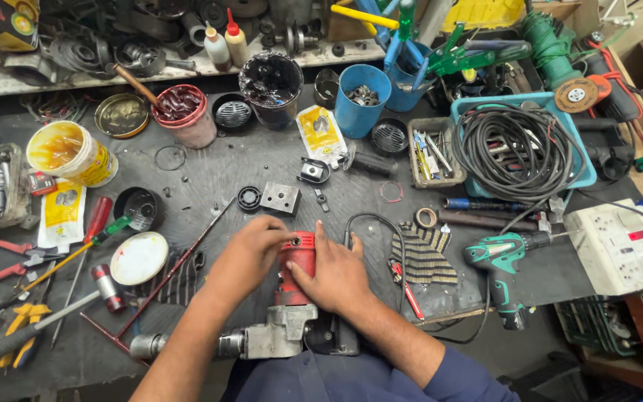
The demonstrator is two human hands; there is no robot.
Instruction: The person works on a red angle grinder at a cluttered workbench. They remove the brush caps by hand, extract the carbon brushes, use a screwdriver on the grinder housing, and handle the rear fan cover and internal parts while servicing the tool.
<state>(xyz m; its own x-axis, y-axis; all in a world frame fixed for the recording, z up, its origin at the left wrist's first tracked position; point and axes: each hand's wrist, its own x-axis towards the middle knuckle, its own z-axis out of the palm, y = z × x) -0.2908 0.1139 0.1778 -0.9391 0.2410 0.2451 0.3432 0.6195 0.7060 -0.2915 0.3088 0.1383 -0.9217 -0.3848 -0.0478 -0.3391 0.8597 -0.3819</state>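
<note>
On workbench (262, 160), left hand (251, 249), right hand (336, 275) clasping red power tool (297, 277), green drill (501, 260) nearby

The person wears dark navy blue clothing. On the right arm a navy sleeve is pushed up and ends below the elbow, well back from the right hand (336, 277). Behind the left hand (251, 249) the forearm is bare. Both hands are uncovered.

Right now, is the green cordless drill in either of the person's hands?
No, the green cordless drill lies on the bench while both hands, left hand and right hand, rest on the red power tool.
</note>
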